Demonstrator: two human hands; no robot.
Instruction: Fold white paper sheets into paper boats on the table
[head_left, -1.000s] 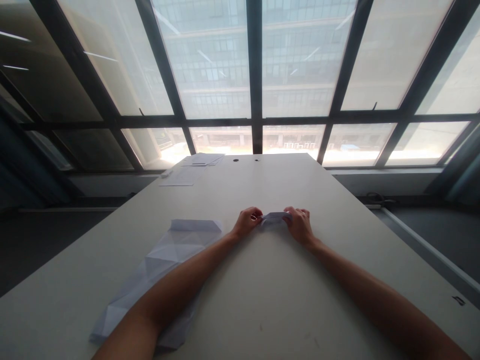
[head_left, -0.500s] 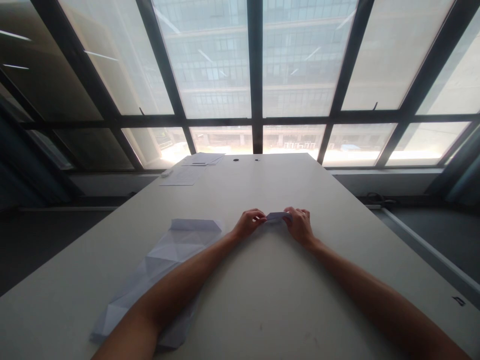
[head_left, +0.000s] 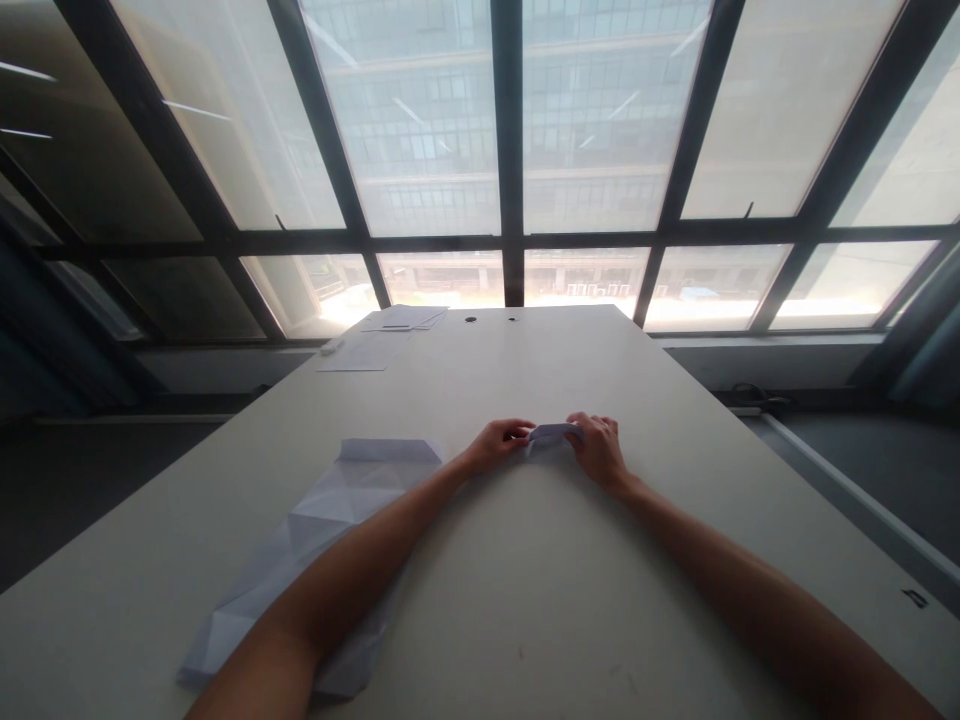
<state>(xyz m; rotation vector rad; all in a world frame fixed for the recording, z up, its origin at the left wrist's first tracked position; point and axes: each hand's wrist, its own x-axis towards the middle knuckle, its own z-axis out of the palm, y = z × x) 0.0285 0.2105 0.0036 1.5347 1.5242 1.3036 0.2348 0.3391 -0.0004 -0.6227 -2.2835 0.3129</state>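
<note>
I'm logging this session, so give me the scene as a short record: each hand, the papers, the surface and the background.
Left hand: bare left hand, fingertips at the left end of a small, narrow, folded white paper piece; exact grip unclear
Right hand: bare right hand, gripping that piece's right end
Nearby paper: large, creased white paper sheet, partly hidden by the left forearm
Far-left papers: flat white sheets
Surface: long white table
Background: dark-framed windows
</note>
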